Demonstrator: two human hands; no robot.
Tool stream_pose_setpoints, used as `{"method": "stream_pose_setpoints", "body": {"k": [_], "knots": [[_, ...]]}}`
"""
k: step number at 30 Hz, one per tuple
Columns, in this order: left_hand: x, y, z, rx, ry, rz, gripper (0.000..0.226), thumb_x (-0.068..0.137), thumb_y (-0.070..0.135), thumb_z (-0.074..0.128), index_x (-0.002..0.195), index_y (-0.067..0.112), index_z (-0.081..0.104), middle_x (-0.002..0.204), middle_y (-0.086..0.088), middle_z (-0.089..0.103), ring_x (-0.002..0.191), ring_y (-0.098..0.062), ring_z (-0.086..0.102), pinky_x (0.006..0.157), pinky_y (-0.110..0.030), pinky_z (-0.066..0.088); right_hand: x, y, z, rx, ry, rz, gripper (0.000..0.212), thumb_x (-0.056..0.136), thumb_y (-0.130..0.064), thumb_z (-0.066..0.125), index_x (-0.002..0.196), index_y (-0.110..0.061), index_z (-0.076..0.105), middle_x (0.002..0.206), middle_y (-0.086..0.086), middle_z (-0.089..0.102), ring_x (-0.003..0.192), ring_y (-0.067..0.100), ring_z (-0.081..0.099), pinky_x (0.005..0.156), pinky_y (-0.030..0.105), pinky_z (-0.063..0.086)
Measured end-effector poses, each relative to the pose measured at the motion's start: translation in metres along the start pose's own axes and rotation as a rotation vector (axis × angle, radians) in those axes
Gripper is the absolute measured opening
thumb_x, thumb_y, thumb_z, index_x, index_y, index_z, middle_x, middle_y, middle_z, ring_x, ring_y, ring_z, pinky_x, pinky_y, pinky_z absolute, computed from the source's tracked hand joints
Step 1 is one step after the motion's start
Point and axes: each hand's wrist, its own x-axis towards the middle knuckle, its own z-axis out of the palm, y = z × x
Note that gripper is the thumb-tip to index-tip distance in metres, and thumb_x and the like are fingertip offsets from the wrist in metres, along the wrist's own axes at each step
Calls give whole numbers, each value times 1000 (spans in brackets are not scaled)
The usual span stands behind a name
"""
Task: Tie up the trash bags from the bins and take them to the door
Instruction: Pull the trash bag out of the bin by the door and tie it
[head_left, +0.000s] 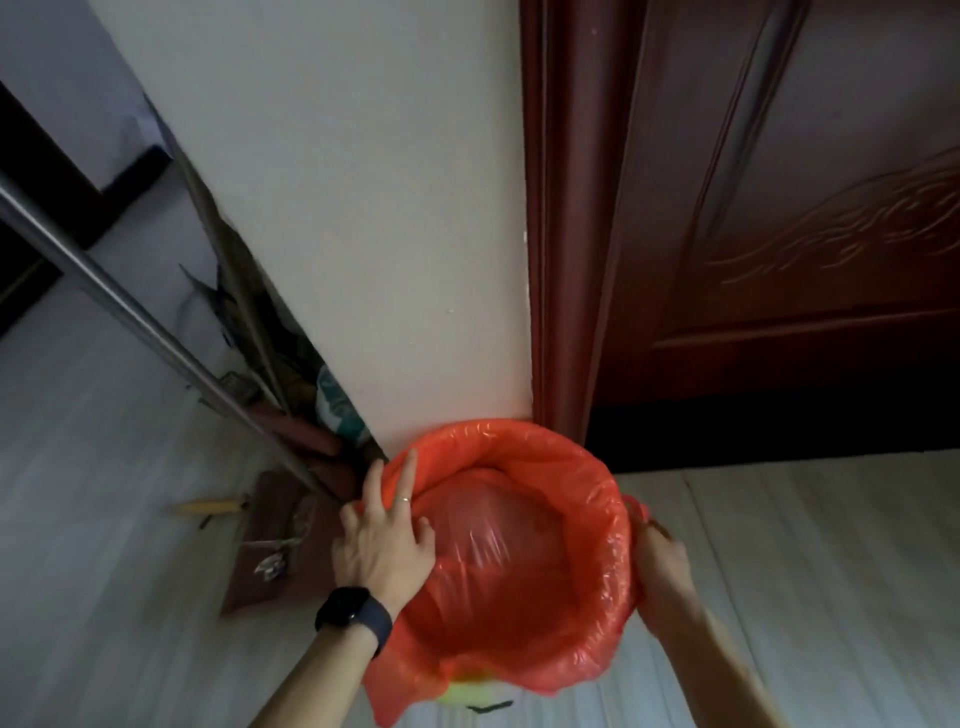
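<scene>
A red plastic trash bag (519, 597) lines a round bin that stands on the floor against the white wall, beside a dark red door (779, 208). The bag's edge is folded over the bin's rim and a yellow-green patch of the bin (462, 693) shows below it. My left hand (382, 535), with a dark watch on the wrist, lies on the bag's left rim, fingers spread. My right hand (662, 564) grips the bag's edge at the right rim. Inside the bag I see only crinkled plastic.
A metal pole (156, 322) leans diagonally at the left. Behind the wall corner is a gap with clutter (311, 395). A brown mat (270, 545) with small metal bits and a wooden-handled tool (208, 506) lies left of the bin. Pale floorboards stretch to the right.
</scene>
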Motion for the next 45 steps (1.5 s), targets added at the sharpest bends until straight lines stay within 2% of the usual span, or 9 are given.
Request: {"method": "stream_pose_setpoints", "body": {"k": [7,17,23,27,31,33,36,39,45], "knots": [[-20,-21,-13,-564,-199,-296,84,89,32,61,156,25,11,154,-17,31,135,-37,41,110,-42,37,-57,-77,13,112,-105,-339,13,94,-27,65,93,-17,73,82,3,72,74,15,64,71,30,50],[-60,-32,-8,-640,-188,-441,40,89,36,44,126,26,34,113,-16,66,97,-38,65,85,-43,52,-142,-35,35,-493,-622,-732,28,98,-24,61,81,-45,69,63,-21,60,63,-2,53,64,15,41],[-68,-41,4,-861,-173,-552,81,70,76,36,132,24,39,125,-17,62,106,-40,61,91,-48,50,-121,37,-7,-1017,-72,-1115,20,89,-43,56,77,-28,59,66,-4,64,65,27,61,66,36,49],[-85,-43,5,-1382,-571,-857,123,35,105,47,127,23,48,123,-17,62,105,-39,61,84,-53,55,-119,49,-4,-1210,2,-1152,39,85,-59,58,73,-22,63,75,-3,63,75,29,62,77,41,47],[-86,-50,7,-1628,-617,-866,110,42,103,46,117,24,57,116,-14,66,103,-32,64,86,-47,57,-118,48,-2,-1183,44,-1118,43,84,-61,55,72,-21,64,74,-2,63,73,30,63,72,39,48],[-87,-63,7,-1697,-526,-918,87,59,97,43,98,23,65,87,-6,73,76,-22,68,57,-28,57,-118,49,0,-1209,62,-1110,41,84,-60,55,80,-22,70,79,0,66,76,31,64,74,40,48],[-90,-82,-5,-1698,-453,-958,45,92,57,52,66,21,48,40,5,45,29,-7,36,31,-12,18,-120,48,2,-1247,75,-1083,40,83,-60,54,89,-25,73,83,1,69,81,32,67,83,42,48],[-84,-93,-24,-1640,-484,-889,35,89,40,62,63,22,49,47,6,43,30,-6,29,35,-13,12,-120,45,4,-1246,73,-1085,43,81,-61,52,89,-25,74,82,2,70,82,33,68,82,42,49],[-50,-70,-97,-1624,-81,-517,23,92,40,60,76,25,62,58,9,53,52,-9,45,48,-23,30,-126,42,4,-1246,44,-1035,48,82,-60,54,113,-29,73,97,2,76,91,32,71,92,44,50]]}}
